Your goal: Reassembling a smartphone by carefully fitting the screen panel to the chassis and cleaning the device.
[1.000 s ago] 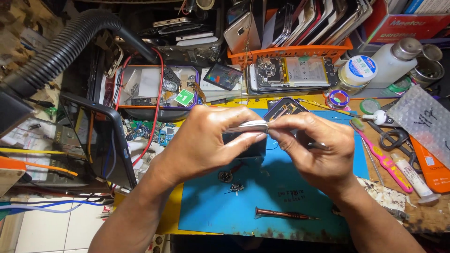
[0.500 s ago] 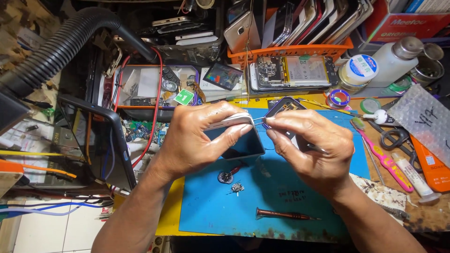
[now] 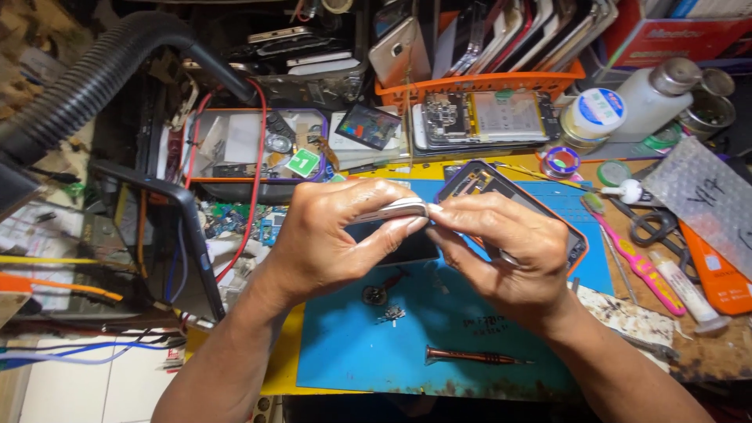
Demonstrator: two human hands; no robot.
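Observation:
My left hand (image 3: 333,239) grips a slim phone (image 3: 392,211) with a silvery edge, held on its side above the blue work mat (image 3: 407,345). My right hand (image 3: 505,251) pinches the phone's right end with thumb and forefinger and also has a thin metal tool tucked under its fingers. A dark phone frame (image 3: 489,182) lies on the mat just behind the right hand. Small loose parts (image 3: 384,305) lie on the mat below the hands, and a slender screwdriver (image 3: 470,358) rests near the mat's front edge.
A black ribbed hose (image 3: 86,82) curves in at the upper left. An orange basket (image 3: 478,78) of phones stands at the back, with an opened phone (image 3: 478,117) before it. A white bottle (image 3: 650,98), scissors (image 3: 650,227), a pink tool (image 3: 638,266) and a tube (image 3: 685,290) crowd the right.
Both hands have stayed over the mat, shifting slightly. The phone has turned more edge-on, and my right fingers have closed in on its right end.

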